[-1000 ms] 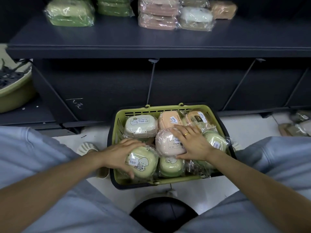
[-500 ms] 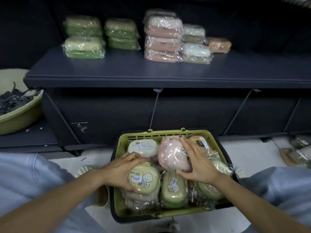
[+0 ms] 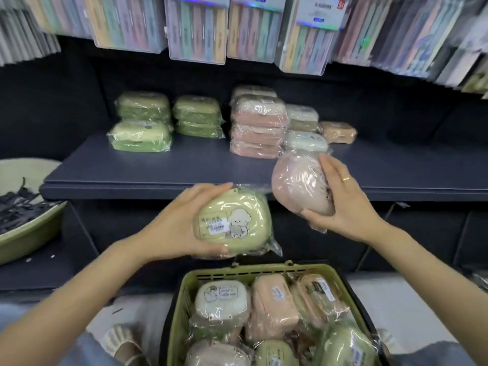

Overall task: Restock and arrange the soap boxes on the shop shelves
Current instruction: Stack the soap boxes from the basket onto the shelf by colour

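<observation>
The left hand (image 3: 171,223) is gripping a pale green soap box (image 3: 232,223), thumb curling under its near edge and fingers wrapping over the far edge, so the box is lying label-up in front of the shelf (image 3: 137,175), level with its front lip and not yet resting on it. The right hand (image 3: 343,204) is clasping a pink soap box (image 3: 298,186) between thumb below and fingers above, tilting it on edge just above the shelf's front right part, directly before a white-lidded box (image 3: 306,141) standing on the shelf.

Further back on the shelf, green boxes are sitting in two stacks (image 3: 144,122) toward its left end, with a pink stack (image 3: 257,125) near the middle, a short pale stack beside that, and a single tan box (image 3: 339,132) at the back right of the pale one. Much of the shelf's front and right side is lying bare.

Below the shelf, on the floor, the green basket (image 3: 237,270) is holding at least seven more wrapped boxes: white, peach, pink and green ones are showing.

Judging by this, the restocking is only partly done. Colour groups are forming on the shelf, two boxes are in the air on their way, and the basket's load is waiting to be shelved. The green one probably belongs with the green stacks to the left, the pink one with the pink stack. Hanging packs (image 3: 198,27) are filling the space above the shelf, and a basin (image 3: 31,231) is sitting off its left end.
</observation>
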